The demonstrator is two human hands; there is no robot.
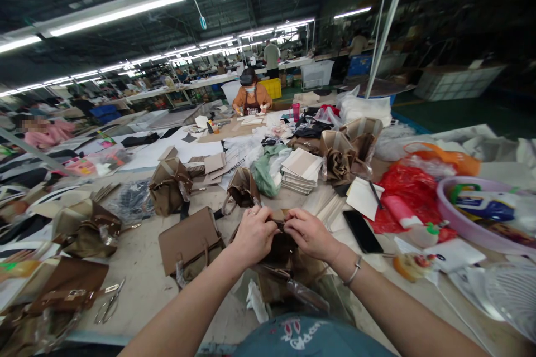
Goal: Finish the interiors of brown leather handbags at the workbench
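My left hand (253, 236) and my right hand (309, 232) are both closed on the top edge of a brown leather handbag (285, 259) held just above the table in front of me. The fingers pinch the bag's opening from either side, thumbs nearly meeting. A ring shows on my left hand and a bracelet on my right wrist. Clear plastic wrap (307, 295) hangs under the bag.
Another brown bag (190, 241) lies flat to the left, more bags (170, 184) behind it. A black phone (362, 231) rests to the right, near red plastic (404, 192) and a pink basin (473, 223). Scissors (109, 302) lie at the left. A person (252, 97) works at the far end.
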